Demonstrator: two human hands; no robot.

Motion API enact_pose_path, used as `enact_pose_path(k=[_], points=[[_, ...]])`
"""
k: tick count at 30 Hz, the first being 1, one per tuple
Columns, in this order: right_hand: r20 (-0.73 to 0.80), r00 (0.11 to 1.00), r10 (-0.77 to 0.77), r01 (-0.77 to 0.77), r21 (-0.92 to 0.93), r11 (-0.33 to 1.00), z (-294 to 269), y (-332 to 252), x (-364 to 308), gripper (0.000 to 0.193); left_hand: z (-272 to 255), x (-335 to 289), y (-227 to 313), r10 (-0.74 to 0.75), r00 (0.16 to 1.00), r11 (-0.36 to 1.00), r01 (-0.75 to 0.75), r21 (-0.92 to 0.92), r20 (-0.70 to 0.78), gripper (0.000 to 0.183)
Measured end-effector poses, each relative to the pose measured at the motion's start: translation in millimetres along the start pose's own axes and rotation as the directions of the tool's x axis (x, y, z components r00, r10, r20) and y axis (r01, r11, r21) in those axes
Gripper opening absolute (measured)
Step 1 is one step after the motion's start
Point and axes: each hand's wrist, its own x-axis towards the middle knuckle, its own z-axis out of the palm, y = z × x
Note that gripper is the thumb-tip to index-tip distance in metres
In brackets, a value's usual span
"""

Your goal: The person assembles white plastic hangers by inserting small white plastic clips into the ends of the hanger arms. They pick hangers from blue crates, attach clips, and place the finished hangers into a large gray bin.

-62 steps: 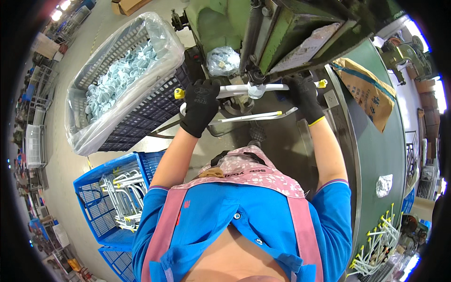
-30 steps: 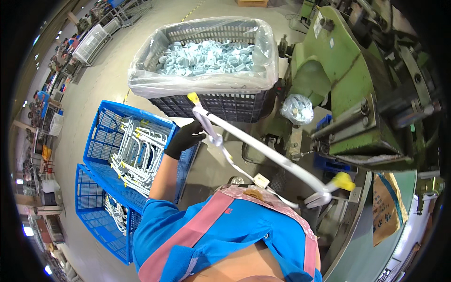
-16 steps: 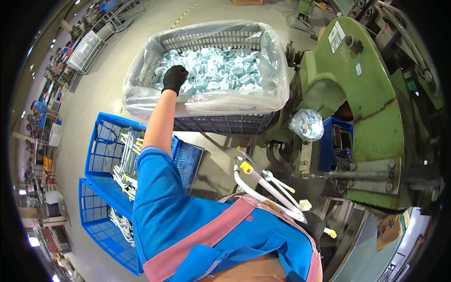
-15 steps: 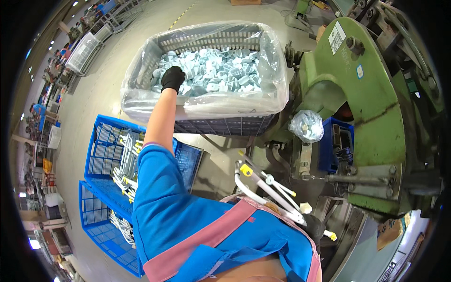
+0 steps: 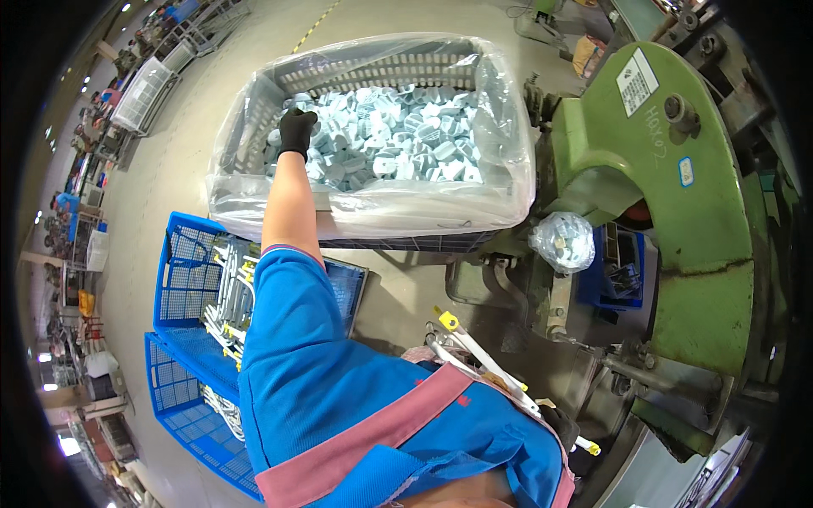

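Note:
My left hand [image 5: 296, 132], in a black glove, is over the left part of a heap of pale grey-blue plastic pieces [image 5: 398, 135]. Its fingers are curled closed; whether a piece is in them cannot be seen. The heap fills a grey crate lined with a clear plastic bag [image 5: 398, 212]. Low on the right, my right hand [image 5: 561, 416] is gloved in black and mostly hidden behind my clothing. It grips several white tubes [image 5: 487, 357] with yellow ends, which slant up in front of my body.
A large green machine [image 5: 707, 220] stands to the right, with a bag-wrapped round part [image 5: 563, 242] at its near side. Behind that sits a blue bin [image 5: 641, 262]. Blue baskets [image 5: 182, 292] holding white tubes stand at the left.
My left hand has moved a little left over the heap, still curled. The white tubes in my right hand have shifted lower and closer to my body. The whole view has turned slightly.

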Motion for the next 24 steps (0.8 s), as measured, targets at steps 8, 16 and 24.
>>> enact_pose_path(k=[8,16,24], points=[[-0.023,0.998,-0.054,0.055,0.059,0.997,2.8,-3.0,6.6,0.03,-24.4,9.9,-12.4,0.319,0.891,0.505,-0.449,0.737,0.324,0.023],[-0.081,0.993,-0.087,0.084,-0.04,0.996,0.0,-0.8,2.8,0.028,12.6,-0.2,-13.2,-0.191,0.916,0.61,-0.171,0.774,0.353,0.04],[-0.203,0.936,-0.287,0.253,-0.178,0.951,-13.9,4.8,5.6,0.036,26.6,-24.2,77.5,0.229,0.914,0.973,-0.218,-0.07,0.335,0.023]])
